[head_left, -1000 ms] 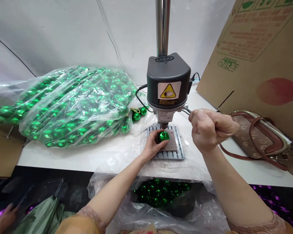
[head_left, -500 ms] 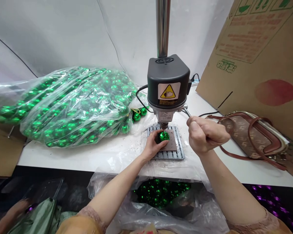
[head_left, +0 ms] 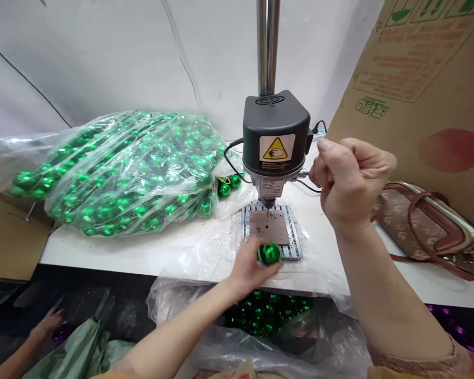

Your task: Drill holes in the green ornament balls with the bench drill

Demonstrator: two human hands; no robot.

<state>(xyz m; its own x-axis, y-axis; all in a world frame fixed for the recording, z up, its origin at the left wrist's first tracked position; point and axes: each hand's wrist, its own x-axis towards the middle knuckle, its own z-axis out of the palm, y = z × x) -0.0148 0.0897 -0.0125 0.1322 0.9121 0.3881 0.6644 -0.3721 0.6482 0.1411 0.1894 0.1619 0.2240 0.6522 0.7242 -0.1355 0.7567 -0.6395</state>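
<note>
My left hand (head_left: pixel 253 263) grips a shiny green faceted ball (head_left: pixel 269 253) at the front edge of the drill press base (head_left: pixel 296 237). Fingers and thumb wrap round its sides. Behind it, a brown board (head_left: pixel 269 234) with a small dark hole lies on the slotted base, sprinkled with dark chips. The black-housed drill press (head_left: pixel 276 131) stands over the board, its bit raised clear of it. My right hand (head_left: pixel 351 179) is closed round the drill press's feed lever (head_left: pixel 304 174), to the right of the motor housing; most of the lever is hidden.
A clear plastic bag (head_left: pixel 142 173) of green balls fills the table's left side. Below the front edge sits an open bag of more green balls (head_left: pixel 266 313). At right are a brown handbag (head_left: pixel 426 221) and a large carton (head_left: pixel 411 105). Another person's hand (head_left: pixel 49 321) shows lower left.
My left hand has drawn the green ball off the board toward me, baring the hole. My right hand has risen with the lever, and the drill bit is clear of the ball.
</note>
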